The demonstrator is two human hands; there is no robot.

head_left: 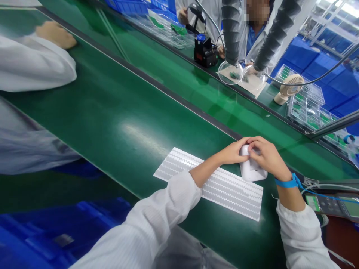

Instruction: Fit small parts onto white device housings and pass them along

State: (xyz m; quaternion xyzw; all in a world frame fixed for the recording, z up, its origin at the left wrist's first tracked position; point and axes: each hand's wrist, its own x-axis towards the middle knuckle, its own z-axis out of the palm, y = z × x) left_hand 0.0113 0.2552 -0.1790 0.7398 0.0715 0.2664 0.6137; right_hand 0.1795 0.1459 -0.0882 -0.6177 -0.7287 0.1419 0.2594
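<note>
Both of my hands meet on a small white plastic device (pixel 251 170) standing on the green conveyor belt (pixel 117 123). My left hand (pixel 234 152) curls round its left top edge. My right hand (pixel 267 156) covers its top and right side, fingers bent and pressed on it; a blue wrist strap (pixel 288 182) circles that wrist. Under my left forearm lies a white sheet (pixel 224 186) printed with rows of small labels, flat on the belt beside the device.
Another person's white sleeve and hand (pixel 53 35) rest on the belt at the far left. Across the belt a person works under grey hoses (pixel 232 33) with a black tool (pixel 204 52), a small fan (pixel 288 87) and clear trays (pixel 305 104). Blue crates (pixel 56 235) sit below.
</note>
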